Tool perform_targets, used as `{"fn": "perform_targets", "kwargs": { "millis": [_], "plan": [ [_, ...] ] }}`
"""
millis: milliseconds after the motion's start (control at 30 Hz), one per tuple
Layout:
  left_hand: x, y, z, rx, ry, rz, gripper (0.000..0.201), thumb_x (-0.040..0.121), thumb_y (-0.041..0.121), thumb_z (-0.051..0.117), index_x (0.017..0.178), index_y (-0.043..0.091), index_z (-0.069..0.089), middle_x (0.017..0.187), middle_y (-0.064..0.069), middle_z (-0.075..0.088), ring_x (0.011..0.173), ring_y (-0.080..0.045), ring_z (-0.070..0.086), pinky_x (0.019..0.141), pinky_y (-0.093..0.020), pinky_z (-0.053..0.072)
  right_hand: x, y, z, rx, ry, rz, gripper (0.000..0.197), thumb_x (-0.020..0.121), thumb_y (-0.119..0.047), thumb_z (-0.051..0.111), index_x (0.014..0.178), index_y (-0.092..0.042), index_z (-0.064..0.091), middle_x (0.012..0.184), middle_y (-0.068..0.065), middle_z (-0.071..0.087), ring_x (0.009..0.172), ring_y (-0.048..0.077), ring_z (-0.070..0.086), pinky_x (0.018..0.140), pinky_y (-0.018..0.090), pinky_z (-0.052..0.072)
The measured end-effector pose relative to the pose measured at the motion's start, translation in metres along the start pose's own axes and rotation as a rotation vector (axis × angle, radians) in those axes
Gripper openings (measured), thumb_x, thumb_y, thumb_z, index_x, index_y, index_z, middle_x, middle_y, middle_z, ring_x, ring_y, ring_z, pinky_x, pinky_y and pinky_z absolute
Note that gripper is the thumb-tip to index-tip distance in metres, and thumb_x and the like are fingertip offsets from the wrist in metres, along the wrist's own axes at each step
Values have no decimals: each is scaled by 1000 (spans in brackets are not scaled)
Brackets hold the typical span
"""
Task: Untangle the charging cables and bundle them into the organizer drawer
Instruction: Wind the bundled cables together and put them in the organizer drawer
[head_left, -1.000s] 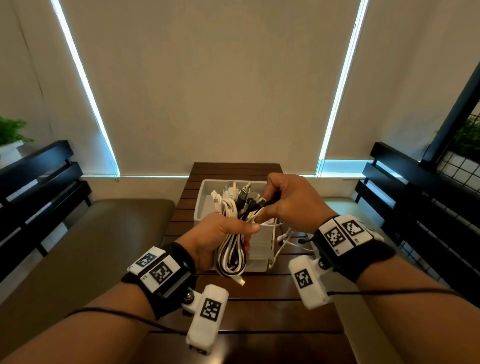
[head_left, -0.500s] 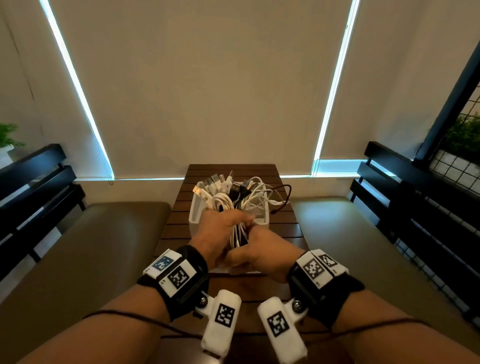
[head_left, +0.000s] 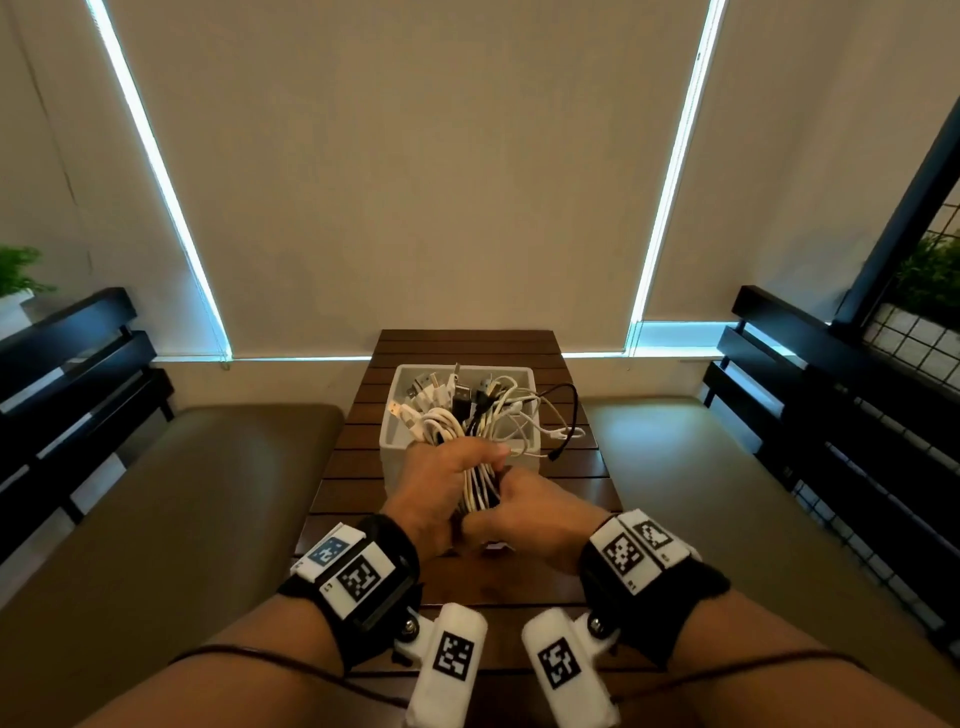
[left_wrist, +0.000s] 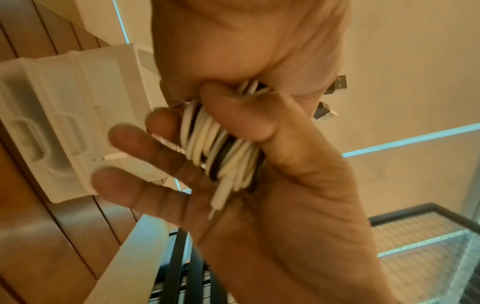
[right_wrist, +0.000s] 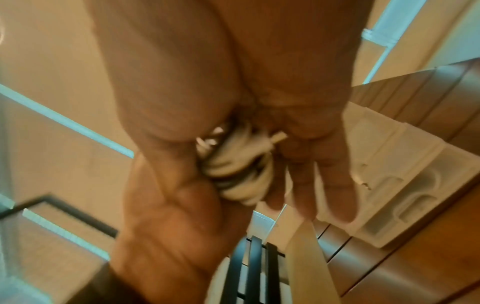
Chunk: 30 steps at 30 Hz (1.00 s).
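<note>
Cables: smooth rubbery plastic sheathing, mostly matt white, a few strands black; plug ends with bright metal tips.
Drawer: translucent white plastic, smooth with a frosted, semi-matt finish; moulded ribs and recesses on the underside in the wrist views.
Counter: dark brown wooden slats, smooth, with a soft satin sheen.
Bench seat: olive-brown upholstery, leather-like, smooth with a dull sheen.
Bench backs: black slats, smooth, semi-gloss; material cannot be told.
Blinds: beige cloth, matt, fine even weave.
Wrist bands: black matt cloth carrying smooth white plastic blocks printed with black-and-white markers.
</note>
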<state>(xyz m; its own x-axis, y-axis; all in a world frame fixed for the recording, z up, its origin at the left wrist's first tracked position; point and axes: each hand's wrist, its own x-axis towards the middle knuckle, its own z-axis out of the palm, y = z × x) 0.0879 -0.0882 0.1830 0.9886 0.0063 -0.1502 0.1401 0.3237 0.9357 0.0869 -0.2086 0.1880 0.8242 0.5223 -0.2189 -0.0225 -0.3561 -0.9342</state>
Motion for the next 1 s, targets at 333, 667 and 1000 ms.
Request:
{"fn": "perform_targets", "kwargs": {
  "millis": [333,667,1000],
  "plan": [
    [-1,0,0,-32,-78,-46,32,83,1,64,114,2,70,112,-9,74,107,-24,69,93,-42,52,9,7,12,155,149,-18,52,52,15,66,101,-1,61,82,16,70,76,35,70,66,47,59],
    [-4,-5,7,-12,-141,-76,30,79,-2,68,108,0,70,103,-12,74,103,-29,69,86,-42,54,8,15,13,132,295,59,71,37,2,55,108,6,56,58,14,49,33,21,45,40,21,35],
    [-8,-17,9,6,-70,-47,32,79,-4,67,111,0,68,97,-14,74,96,-30,71,84,-42,55,4,22,11,159,25,202,44,46,0,78,88,9,68,95,30,69,93,48,66,82,64,52]
  ]
}}
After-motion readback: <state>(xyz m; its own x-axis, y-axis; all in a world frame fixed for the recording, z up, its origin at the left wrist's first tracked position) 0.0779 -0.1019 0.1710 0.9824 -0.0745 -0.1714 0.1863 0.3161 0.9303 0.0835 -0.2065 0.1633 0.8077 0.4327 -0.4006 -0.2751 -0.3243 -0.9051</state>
